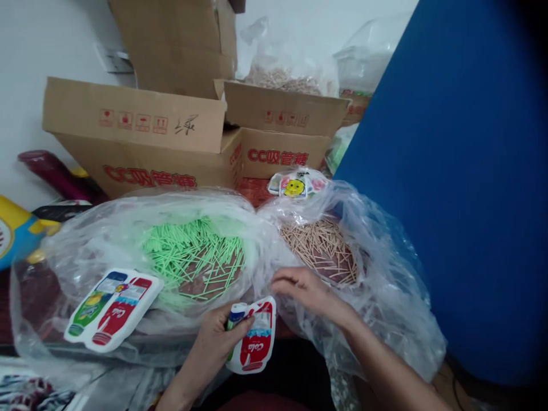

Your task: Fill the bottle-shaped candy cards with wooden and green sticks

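Observation:
My left hand (222, 337) is closed around a white printed pouch (257, 342), its thumb on the front. The pouch shows a red cola bottle, and its left part is bent over beside the thumb. My right hand (303, 288) is just above and right of the pouch, at the near edge of a clear bag (385, 302) of thin tan sticks (321, 248). Its fingers are curled together; whatever they hold, if anything, is hidden. To the left, a stack of similar pouches (113, 311) with green and red bottles lies on another clear bag (94, 240), which holds thin green sticks (192, 251).
Open cardboard boxes (141, 148) with red print stand behind the bags. A pack with a yellow smiling figure (294, 187) lies before them. A tall blue panel (436, 171) borders the right side. A dark red cylindrical object (55, 174) and a yellow-blue object (19, 234) are at left.

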Action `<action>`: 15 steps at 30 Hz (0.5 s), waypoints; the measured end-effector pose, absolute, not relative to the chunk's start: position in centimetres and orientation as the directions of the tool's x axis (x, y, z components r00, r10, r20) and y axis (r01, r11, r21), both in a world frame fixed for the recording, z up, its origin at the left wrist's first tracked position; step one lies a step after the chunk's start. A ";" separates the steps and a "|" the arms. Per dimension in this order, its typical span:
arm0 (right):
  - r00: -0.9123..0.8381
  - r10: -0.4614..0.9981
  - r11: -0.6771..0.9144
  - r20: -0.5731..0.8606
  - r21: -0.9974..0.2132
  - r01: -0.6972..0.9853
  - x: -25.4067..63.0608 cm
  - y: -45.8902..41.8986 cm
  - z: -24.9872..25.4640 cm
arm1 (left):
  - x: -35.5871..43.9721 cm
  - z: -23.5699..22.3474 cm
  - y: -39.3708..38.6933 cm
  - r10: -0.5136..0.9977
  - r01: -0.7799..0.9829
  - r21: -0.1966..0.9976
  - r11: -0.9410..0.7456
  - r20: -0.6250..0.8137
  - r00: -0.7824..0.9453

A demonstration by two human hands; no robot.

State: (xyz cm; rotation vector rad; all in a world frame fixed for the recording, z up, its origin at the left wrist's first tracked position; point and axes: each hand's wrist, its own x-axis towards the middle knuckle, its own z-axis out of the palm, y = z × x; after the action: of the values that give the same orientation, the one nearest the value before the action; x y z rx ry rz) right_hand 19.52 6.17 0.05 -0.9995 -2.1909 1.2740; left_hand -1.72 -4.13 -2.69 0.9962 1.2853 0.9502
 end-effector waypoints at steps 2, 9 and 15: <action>-0.456 0.890 0.281 0.004 -0.792 0.542 22.5 8.9 -1.1 | -1.2 -2.8 -3.7 0.944 -0.010 0.946 0.323 -0.321 0.078; -0.091 0.988 0.019 -0.125 -0.487 0.873 26.7 17.0 -4.0 | 1.6 -2.5 -2.1 0.948 0.122 0.964 0.235 -0.255 0.190; 0.050 0.978 -0.122 -0.202 -0.362 0.924 23.9 19.2 -4.1 | 1.5 -3.4 -2.3 0.943 0.086 0.955 0.284 -0.295 0.156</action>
State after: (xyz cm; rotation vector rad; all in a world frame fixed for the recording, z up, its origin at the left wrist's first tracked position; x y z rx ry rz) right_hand 23.90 19.24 -4.09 -2.1743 -1.9866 0.6065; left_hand 1.46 -2.31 -3.36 1.1082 1.2551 0.8412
